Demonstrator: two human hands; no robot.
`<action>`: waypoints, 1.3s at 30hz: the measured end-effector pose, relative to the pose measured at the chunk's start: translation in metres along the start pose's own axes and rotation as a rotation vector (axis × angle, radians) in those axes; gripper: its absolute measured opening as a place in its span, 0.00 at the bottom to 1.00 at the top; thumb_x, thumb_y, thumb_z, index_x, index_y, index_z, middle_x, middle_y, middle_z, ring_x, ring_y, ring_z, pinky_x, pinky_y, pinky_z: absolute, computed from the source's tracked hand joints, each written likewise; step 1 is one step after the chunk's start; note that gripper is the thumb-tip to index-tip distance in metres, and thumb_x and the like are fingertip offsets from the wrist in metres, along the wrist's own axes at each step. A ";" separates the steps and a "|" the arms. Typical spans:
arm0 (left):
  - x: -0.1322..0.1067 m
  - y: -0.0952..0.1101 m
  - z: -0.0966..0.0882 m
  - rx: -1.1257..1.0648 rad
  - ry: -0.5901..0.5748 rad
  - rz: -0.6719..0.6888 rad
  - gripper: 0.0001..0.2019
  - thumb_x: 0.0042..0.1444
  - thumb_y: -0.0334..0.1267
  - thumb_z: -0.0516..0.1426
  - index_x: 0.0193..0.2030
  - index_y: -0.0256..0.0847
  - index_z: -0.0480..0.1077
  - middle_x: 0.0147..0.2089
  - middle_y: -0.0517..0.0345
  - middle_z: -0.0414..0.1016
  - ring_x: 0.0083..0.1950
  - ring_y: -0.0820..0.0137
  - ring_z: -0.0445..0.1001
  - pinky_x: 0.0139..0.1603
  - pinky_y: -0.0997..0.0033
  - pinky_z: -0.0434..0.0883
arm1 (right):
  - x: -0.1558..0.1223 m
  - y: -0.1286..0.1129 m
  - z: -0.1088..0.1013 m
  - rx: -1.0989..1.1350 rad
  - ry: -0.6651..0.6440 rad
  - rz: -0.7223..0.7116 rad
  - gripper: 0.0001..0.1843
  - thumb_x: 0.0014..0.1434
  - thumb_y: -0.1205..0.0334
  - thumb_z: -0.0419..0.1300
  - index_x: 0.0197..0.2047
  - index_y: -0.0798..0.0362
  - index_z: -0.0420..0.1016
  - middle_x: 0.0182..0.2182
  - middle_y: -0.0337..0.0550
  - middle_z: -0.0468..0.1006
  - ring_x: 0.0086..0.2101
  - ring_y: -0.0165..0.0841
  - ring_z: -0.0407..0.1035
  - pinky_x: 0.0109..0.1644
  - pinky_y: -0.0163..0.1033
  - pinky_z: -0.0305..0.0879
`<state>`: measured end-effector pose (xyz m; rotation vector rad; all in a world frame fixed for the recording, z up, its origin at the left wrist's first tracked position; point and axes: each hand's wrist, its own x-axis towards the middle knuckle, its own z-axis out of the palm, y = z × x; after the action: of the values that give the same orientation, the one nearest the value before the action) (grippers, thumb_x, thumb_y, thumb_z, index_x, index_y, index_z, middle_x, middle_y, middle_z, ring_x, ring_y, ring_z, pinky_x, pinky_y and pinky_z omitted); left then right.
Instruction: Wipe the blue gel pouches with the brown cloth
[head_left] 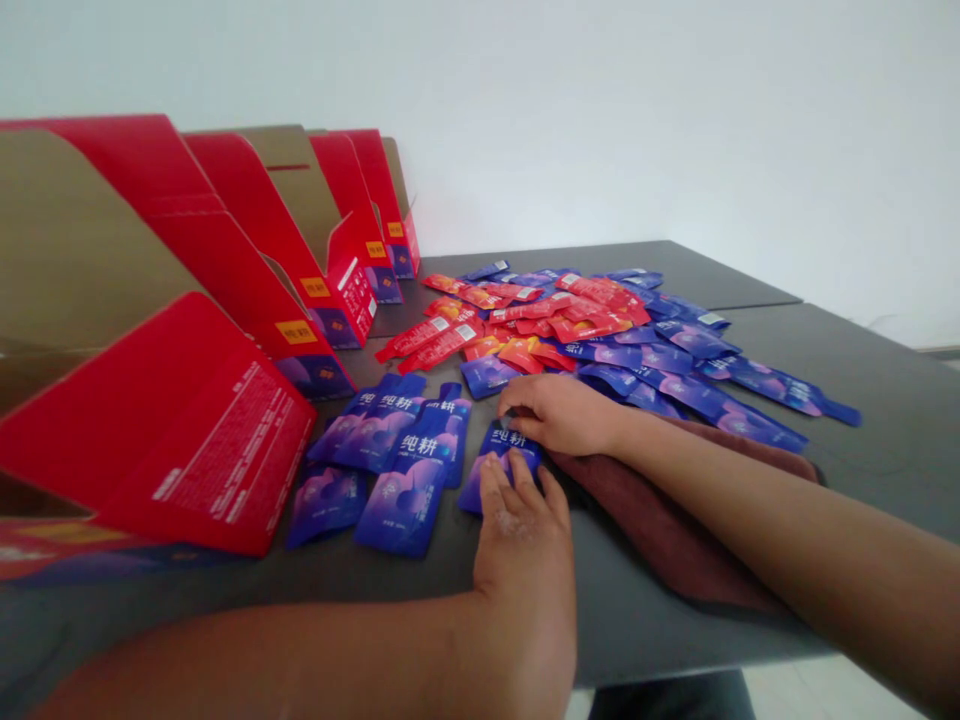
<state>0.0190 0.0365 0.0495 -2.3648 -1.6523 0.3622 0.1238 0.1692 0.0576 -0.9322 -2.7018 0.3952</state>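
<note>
A blue sachet [491, 455] with white characters lies on the dark table [862, 400] in front of me. My left hand [521, 545] rests on its near end with fingers stretched flat. My right hand [559, 412] lies palm down on its far end, fingers curled over the pouch's top edge. Just left of it, several more blue sachets [397, 450] lie in an overlapping group. A dark red cloth [660, 520] sits under my right forearm.
A scattered heap of red sachets [525, 320] and blue sachets [690, 375] covers the table's far middle. Several open red cardboard display boxes [225, 300] stand in a row along the left side. A white wall rises behind the table.
</note>
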 end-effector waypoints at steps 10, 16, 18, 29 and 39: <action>-0.001 -0.001 -0.003 -0.008 -0.010 0.029 0.24 0.60 0.30 0.52 0.64 0.34 0.61 0.64 0.31 0.63 0.61 0.48 0.66 0.63 0.49 0.65 | -0.001 -0.007 -0.001 0.038 -0.031 -0.068 0.08 0.57 0.70 0.57 0.39 0.56 0.76 0.37 0.44 0.78 0.36 0.32 0.70 0.40 0.35 0.61; -0.001 0.001 0.000 0.024 -0.002 -0.002 0.23 0.61 0.32 0.51 0.64 0.38 0.62 0.64 0.33 0.64 0.61 0.48 0.67 0.61 0.47 0.67 | -0.001 0.001 -0.003 -0.098 -0.003 0.033 0.08 0.57 0.68 0.55 0.38 0.55 0.75 0.36 0.45 0.77 0.37 0.34 0.69 0.40 0.36 0.61; -0.001 0.000 -0.001 0.031 -0.010 0.015 0.23 0.61 0.32 0.51 0.64 0.38 0.62 0.64 0.34 0.64 0.61 0.48 0.67 0.62 0.48 0.66 | -0.001 -0.003 -0.003 -0.066 -0.020 -0.035 0.08 0.56 0.69 0.55 0.38 0.55 0.75 0.37 0.45 0.77 0.37 0.34 0.69 0.41 0.36 0.61; -0.004 -0.003 -0.008 0.077 -0.047 0.062 0.26 0.59 0.26 0.48 0.65 0.36 0.59 0.63 0.35 0.65 0.61 0.50 0.67 0.61 0.48 0.66 | -0.001 -0.003 -0.002 -0.097 -0.011 -0.013 0.08 0.56 0.67 0.55 0.38 0.55 0.75 0.36 0.45 0.77 0.36 0.34 0.69 0.40 0.36 0.59; -0.003 -0.003 -0.009 0.080 -0.068 0.053 0.25 0.61 0.28 0.48 0.66 0.38 0.59 0.64 0.38 0.63 0.62 0.49 0.65 0.62 0.47 0.66 | -0.002 -0.003 0.000 -0.105 -0.003 0.041 0.09 0.56 0.67 0.55 0.38 0.55 0.75 0.35 0.45 0.78 0.35 0.33 0.69 0.38 0.36 0.58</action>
<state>0.0182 0.0347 0.0589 -2.3655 -1.5745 0.5146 0.1236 0.1663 0.0587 -1.0168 -2.7334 0.2647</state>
